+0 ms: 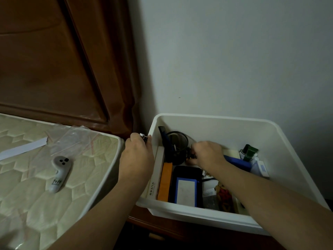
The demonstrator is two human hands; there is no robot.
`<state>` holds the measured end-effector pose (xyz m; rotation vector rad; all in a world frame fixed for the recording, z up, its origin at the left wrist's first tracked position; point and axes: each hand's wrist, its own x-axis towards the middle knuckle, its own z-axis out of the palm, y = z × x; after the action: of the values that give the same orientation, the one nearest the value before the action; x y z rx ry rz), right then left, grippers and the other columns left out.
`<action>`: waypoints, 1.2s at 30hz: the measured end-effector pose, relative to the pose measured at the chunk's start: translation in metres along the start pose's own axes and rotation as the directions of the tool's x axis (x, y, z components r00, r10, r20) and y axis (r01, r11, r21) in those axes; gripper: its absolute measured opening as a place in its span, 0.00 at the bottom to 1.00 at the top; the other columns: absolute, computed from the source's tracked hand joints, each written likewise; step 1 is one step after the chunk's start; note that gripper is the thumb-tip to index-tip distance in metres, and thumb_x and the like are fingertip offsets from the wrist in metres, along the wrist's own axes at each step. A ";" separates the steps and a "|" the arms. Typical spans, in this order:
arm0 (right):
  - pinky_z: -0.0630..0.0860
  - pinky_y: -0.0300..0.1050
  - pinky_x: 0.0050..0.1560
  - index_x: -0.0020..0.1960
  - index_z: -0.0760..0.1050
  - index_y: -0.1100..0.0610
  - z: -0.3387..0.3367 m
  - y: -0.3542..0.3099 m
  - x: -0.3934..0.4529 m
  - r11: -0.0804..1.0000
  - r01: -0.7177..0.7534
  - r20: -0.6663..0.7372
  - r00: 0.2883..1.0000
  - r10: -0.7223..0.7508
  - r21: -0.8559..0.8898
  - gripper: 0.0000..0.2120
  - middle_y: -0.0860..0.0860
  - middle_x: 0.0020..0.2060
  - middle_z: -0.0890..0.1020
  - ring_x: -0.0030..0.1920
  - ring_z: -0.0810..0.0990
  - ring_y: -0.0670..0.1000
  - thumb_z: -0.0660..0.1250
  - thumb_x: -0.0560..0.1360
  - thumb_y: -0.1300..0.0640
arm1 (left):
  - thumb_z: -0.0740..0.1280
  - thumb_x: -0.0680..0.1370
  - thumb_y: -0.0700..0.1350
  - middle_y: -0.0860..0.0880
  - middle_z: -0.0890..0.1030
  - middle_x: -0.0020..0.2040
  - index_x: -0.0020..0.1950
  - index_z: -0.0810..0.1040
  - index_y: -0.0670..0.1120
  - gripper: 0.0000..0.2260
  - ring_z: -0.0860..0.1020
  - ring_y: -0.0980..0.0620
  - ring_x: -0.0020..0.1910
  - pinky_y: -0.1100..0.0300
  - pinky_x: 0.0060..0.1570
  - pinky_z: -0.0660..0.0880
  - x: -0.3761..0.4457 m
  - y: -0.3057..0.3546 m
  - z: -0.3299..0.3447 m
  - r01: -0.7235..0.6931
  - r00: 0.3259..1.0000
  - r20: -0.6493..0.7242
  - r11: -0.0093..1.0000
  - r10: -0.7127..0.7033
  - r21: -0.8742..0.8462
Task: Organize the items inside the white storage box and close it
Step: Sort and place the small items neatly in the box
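The white storage box (212, 121) is standing open on a dark wooden tabletop (162, 230), against the pale wall and just beside the mattress (36, 186). The left hand (137, 156) is curling at the box's left rim, and its fingers are holding a small shiny metal thing (143, 136) that is too small to identify. The right hand (207, 153) is reaching inside the box, its fingers pinching a small dark item (191, 154) just beside the black mesh cup (175, 143). A dark blue comb (164, 139) is leaning in the box's far left corner, next to that cup. Nearer in the box, an orange flat box (164, 181) is lying beside a black case with a blue-framed panel (186, 186). A green bottle (249, 152) is standing at the box's right side. Left of the box, a white controller (58, 175) is lying on the mattress
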<state>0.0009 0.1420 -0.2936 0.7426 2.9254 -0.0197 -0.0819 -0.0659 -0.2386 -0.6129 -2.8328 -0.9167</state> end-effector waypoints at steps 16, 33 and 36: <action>0.83 0.48 0.52 0.48 0.81 0.43 -0.028 0.030 -0.007 0.930 -0.188 -0.010 0.979 0.202 0.317 0.06 0.43 0.48 0.85 0.49 0.83 0.48 0.75 0.76 0.53 | 0.58 0.86 0.57 0.54 0.73 0.41 0.52 0.68 0.50 0.11 0.74 0.58 0.33 0.68 0.27 0.63 0.001 -0.002 -0.001 0.022 1.000 -0.013 1.000 -0.022 -0.014; 0.72 0.48 0.58 0.60 0.83 0.52 -0.013 0.012 -0.010 0.964 0.149 0.056 0.989 -0.140 -0.222 0.17 0.51 0.55 0.83 0.61 0.75 0.54 0.72 0.78 0.42 | 0.57 0.86 0.57 0.54 0.72 0.41 0.51 0.67 0.50 0.11 0.73 0.58 0.32 0.68 0.27 0.62 0.000 0.000 -0.002 0.017 1.000 -0.020 1.000 -0.017 -0.001; 0.70 0.48 0.60 0.62 0.80 0.55 -0.014 0.006 -0.005 0.955 0.157 0.103 0.985 -0.135 -0.252 0.18 0.54 0.58 0.81 0.63 0.75 0.55 0.71 0.79 0.44 | 0.57 0.86 0.56 0.53 0.74 0.42 0.52 0.67 0.50 0.11 0.73 0.58 0.32 0.68 0.27 0.62 0.000 -0.001 -0.002 0.015 1.000 -0.012 1.000 -0.015 -0.010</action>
<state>0.0060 0.1453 -0.2789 0.4716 2.8185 0.3044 -0.0823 -0.0678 -0.2375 -0.5866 -2.8276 -0.9341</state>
